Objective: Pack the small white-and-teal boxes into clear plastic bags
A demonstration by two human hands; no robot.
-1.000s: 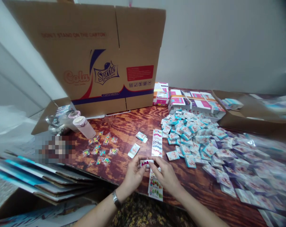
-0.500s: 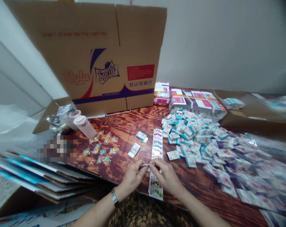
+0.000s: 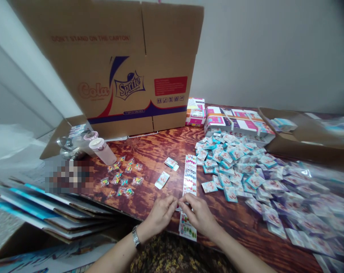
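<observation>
My left hand (image 3: 162, 213) and my right hand (image 3: 198, 214) meet over the table, both closed with fingertips pinched close together. Whatever is between them is too small and hidden to make out. Beneath them lies a long strip of colourful nail-shaped stickers (image 3: 190, 176), partly covered by my right hand. Just beyond my left hand are two small white-and-blue boxes, an open-flapped box (image 3: 171, 163) and a second small box (image 3: 162, 180). To the left lie several clear sachets of bright candies (image 3: 121, 182).
A heap of small hand-printed boxes (image 3: 231, 161) spreads across the right side. Behind stand a large cardboard carton (image 3: 117, 76) and a printed white-and-pink package (image 3: 240, 120). A pink-lidded bottle (image 3: 103, 151) stands left, above stacked cardboard sheets (image 3: 46, 212). An open carton (image 3: 303, 140) sits far right.
The thin whitish piece that showed between my fingertips is now hidden from sight. My hands stay in nearly the same place, and the view has shifted slightly.
</observation>
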